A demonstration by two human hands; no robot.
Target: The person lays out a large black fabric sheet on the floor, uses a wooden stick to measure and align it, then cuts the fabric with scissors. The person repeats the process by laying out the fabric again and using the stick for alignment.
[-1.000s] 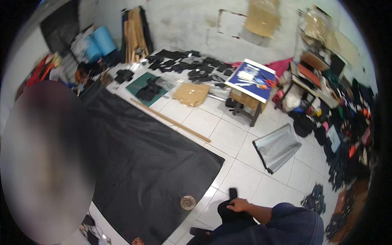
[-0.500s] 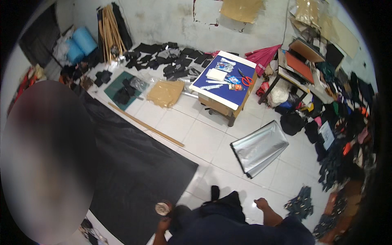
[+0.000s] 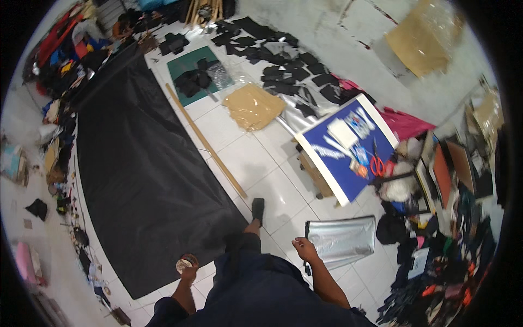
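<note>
One second makes the difference: no longer lying loose near a corner of the black cloth [image 3: 147, 174], the round roll-like thing [image 3: 183, 265] is now in the left hand [image 3: 189, 273], so it has passed from resting on the cloth to being carried or at least gripped. It shows over the near edge of the cloth, pale flat side up; from above, whether it hangs clear or grazes the fabric is hard to tell. The left fingers are closed around its right-hand rim, most of them hidden beneath it. Meanwhile the right hand [image 3: 305, 249] has left the person's knee and is out to the right, in front of the dark-edged end of the silver sheet [image 3: 344, 240]; contact with it cannot be made out. Its fingers curl loosely inward, and the view does not settle whether they enclose something small. Across the floor, the wooden strip [image 3: 207, 144] lies beside the cloth's long side, and red-handled scissors [image 3: 376, 165] sit on the blue-topped table [image 3: 353, 179], well apart from both hands.
</note>
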